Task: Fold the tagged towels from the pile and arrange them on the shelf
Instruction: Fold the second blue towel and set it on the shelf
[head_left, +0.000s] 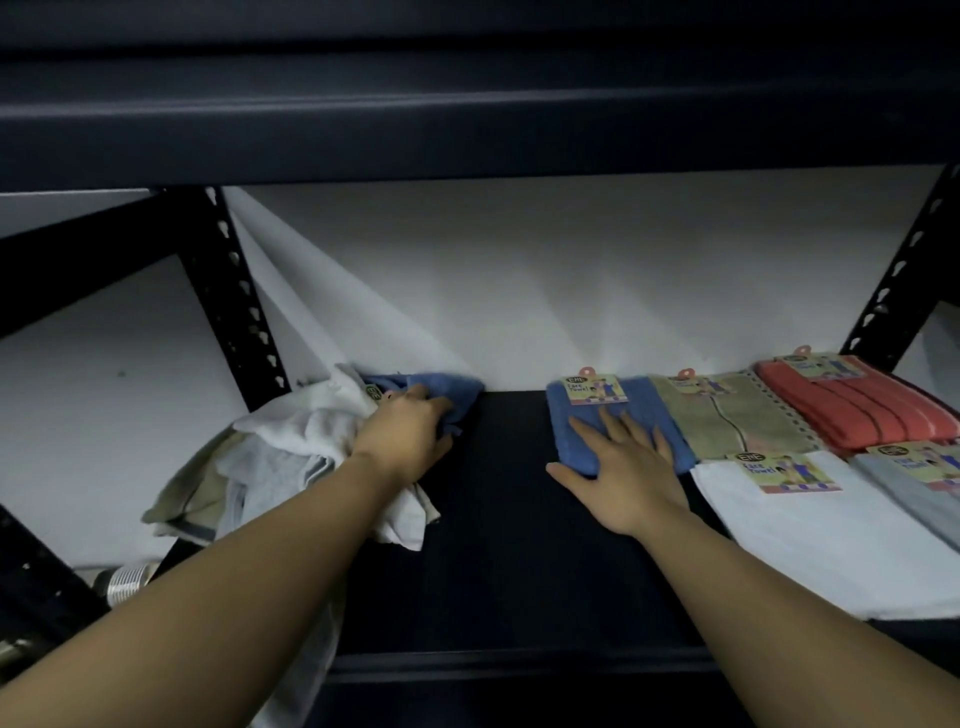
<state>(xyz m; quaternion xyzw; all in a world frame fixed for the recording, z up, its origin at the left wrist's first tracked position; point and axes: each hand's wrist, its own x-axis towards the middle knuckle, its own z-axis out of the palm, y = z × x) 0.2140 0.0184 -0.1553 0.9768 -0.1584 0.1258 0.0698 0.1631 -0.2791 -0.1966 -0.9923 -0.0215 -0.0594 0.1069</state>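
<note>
Blue terry cloth is in both hands at this moment. The right hand (631, 467) lies flat, fingers straight and spread, pressing the folded blue towel with its paper tag (613, 415) onto the dark metal shelf board (509, 545); nothing is gripped. That towel sits at the left end of the arranged row, its right edge touching the folded beige towel (737, 415), with the folded coral-red towel (857, 410) at 3 o'clock beyond it and a folded white towel (810, 535) toward 5 o'clock.

The left hand (405, 441) has fingers curled into a crumpled blue towel (441, 387) at the back edge of the loose pile of white and beige towels (280, 457), at 9 o'clock from the folded one.

Assessment: placement of one towel is finishing while the next is being drawn. Recommended practice: square the placed towel's edge to its neighbour, tag facing up at 12 o'clock like the others, before lifting the palm. Draw the crumpled towel clear toward the bare board at 6 o'clock. Risk noted: the pile overhangs the shelf front and could be dragged off.
</note>
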